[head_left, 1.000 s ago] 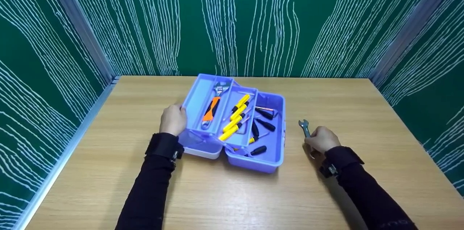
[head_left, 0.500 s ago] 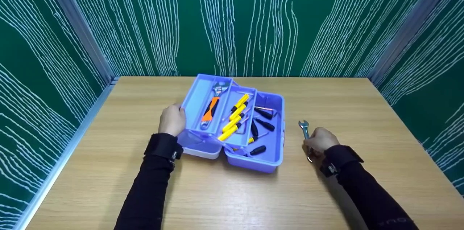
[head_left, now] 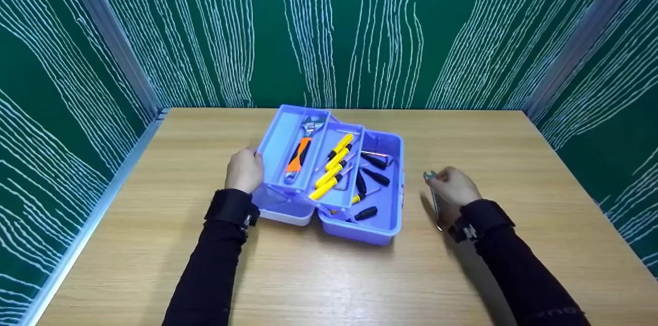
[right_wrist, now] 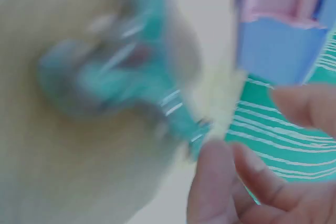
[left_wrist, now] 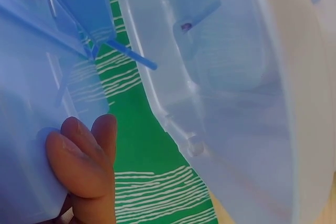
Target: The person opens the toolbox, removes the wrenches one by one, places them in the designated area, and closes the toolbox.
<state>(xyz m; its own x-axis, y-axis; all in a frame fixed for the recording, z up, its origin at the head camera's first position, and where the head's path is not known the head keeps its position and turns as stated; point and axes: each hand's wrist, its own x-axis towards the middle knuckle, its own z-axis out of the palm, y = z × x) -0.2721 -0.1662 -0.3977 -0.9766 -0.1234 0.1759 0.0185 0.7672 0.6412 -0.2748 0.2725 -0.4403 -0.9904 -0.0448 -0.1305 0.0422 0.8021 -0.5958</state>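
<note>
In the head view my left hand (head_left: 244, 170) grips the outer left edge of the raised upper tray (head_left: 278, 136) of an open purple toolbox (head_left: 360, 235). The left wrist view shows its fingertips (left_wrist: 73, 150) against the tray's wall. To the right of the box, my right hand (head_left: 456, 189) pinches a metal wrench (head_left: 437, 211) near its open-jawed end, and the shaft slants down toward the tabletop. Blurred by closeness, the wrench (right_wrist: 121, 77) reaches across the right wrist view to the thumb and fingers.
An adjustable wrench (head_left: 299, 154) with an orange and black handle lies in the upper tray. Several yellow screwdrivers (head_left: 334, 166) fill the middle tray; black-handled tools (head_left: 377, 177) lie in the bottom. A green wall (head_left: 360, 33) with white lines stands behind the wooden table (head_left: 231, 274).
My right hand has slid forward along the wrench, from its middle up to the open-jawed end, and the wrench stands tilted now. My left hand and the toolbox stay put.
</note>
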